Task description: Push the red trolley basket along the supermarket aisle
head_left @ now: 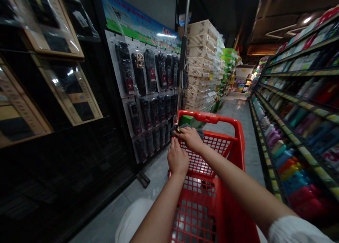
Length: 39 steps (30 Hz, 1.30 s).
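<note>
A red plastic shopping cart [239, 140] with grid walls stands right in front of me in the head view. My left hand [178, 160] lies over its left side near the far corner, fingers pointing forward and closed on the rim. Just beyond it, my right hand [190, 137] presses a dark grey cloth [200, 133] against that corner, its fingers bent over the cloth. A small yellow-green patch shows by the right fingertips. Beside the corner a thin metal pole [187, 15] rises with a dark sleeve; its lower end is partly hidden.
Packaged belts [150, 71] hang on a rack at left, beside boxed goods [76, 94] in a dark display. Stacked wrapped packs [200, 59] stand ahead. Shelves of bottles [299, 123] line the right. The tiled aisle floor [237, 107] runs between them. A white rounded object [135, 218] is low left.
</note>
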Tool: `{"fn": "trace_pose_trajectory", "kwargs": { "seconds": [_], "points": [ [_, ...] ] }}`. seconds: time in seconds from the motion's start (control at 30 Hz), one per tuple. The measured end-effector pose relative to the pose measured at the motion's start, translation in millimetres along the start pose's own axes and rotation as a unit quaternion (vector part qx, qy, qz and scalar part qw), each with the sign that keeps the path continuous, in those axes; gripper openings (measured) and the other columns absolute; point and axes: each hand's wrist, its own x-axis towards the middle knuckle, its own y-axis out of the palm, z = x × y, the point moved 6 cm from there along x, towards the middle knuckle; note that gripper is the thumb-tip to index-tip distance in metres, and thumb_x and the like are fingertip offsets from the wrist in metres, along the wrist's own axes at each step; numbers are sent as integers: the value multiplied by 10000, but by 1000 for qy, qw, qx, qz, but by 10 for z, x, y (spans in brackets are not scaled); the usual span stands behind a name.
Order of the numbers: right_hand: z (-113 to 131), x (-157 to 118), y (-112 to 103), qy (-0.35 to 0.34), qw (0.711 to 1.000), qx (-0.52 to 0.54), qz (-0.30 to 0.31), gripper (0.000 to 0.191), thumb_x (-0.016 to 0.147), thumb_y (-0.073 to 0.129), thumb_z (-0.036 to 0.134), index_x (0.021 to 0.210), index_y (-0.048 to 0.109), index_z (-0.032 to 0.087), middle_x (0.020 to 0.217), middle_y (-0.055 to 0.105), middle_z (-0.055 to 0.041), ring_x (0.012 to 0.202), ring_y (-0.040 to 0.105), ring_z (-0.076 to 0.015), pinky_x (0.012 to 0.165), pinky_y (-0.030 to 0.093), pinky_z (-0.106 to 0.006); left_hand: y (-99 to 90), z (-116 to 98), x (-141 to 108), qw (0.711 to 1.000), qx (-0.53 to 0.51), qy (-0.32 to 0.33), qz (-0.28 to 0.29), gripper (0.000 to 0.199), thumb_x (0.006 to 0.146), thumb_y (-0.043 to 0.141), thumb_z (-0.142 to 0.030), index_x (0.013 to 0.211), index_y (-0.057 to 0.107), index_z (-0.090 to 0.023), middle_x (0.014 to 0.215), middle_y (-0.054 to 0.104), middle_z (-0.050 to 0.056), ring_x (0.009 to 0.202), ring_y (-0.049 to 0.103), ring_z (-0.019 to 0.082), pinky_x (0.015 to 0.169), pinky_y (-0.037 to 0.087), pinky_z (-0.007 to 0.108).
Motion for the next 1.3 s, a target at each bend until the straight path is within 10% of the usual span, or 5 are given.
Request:
{"fn": "trace_pose_trajectory", "kwargs": {
  "seconds": [0.27, 0.53, 0.73, 0.9, 1.3],
  "points": [
    [-105, 255, -204, 32, 999, -38, 11, 419, 1023, 357, 249, 1377, 577, 297, 1301, 622, -87, 1160, 489, -250, 853, 381, -368, -25, -4, -11, 1000, 2, -3, 7, 616, 835, 442, -63, 1451, 477, -57, 1516, 464, 179, 1322, 551, 239, 1102, 441, 335],
    [-124, -107, -186, -81, 996, 6, 39, 412, 995, 439, 205, 1344, 610, 342, 1291, 652, -36, 1143, 521, -223, 851, 379, -330, -58, -15, -17, 1000, 12, -5, 11, 592, 846, 445, -76, 1429, 475, 19, 1506, 457, 221, 1309, 557, 271, 1094, 449, 346],
    [-1065, -158, -590, 96, 990, -90, -58, 420, 989, 424, 195, 1346, 617, 303, 1421, 563, -93, 1234, 461, -277, 950, 367, -402, -32, 15, 1, 1000, 4, -3, -2, 575, 846, 455, -77, 1412, 501, 9, 1499, 463, 221, 1292, 574, 264, 1078, 470, 353],
    [-1516, -118, -380, 249, 967, -37, -33, 480, 1004, 347, 223, 1456, 473, 319, 1426, 556, -99, 1235, 501, -284, 907, 435, -421, -28, 21, 2, 1000, 12, -14, 1, 591, 833, 464, -74, 1420, 508, -22, 1507, 464, 197, 1267, 594, 259, 1071, 472, 341],
    [-870, 813, -231, 196, 980, -29, -18, 441, 994, 319, 184, 1337, 570, 302, 1300, 652, -111, 1168, 583, -260, 926, 430, -458, 14, 54, -19, 1000, 2, -10, 7, 607, 823, 476, -83, 1426, 499, -16, 1516, 447, 201, 1310, 560, 248, 1087, 462, 338]
  ]
}}
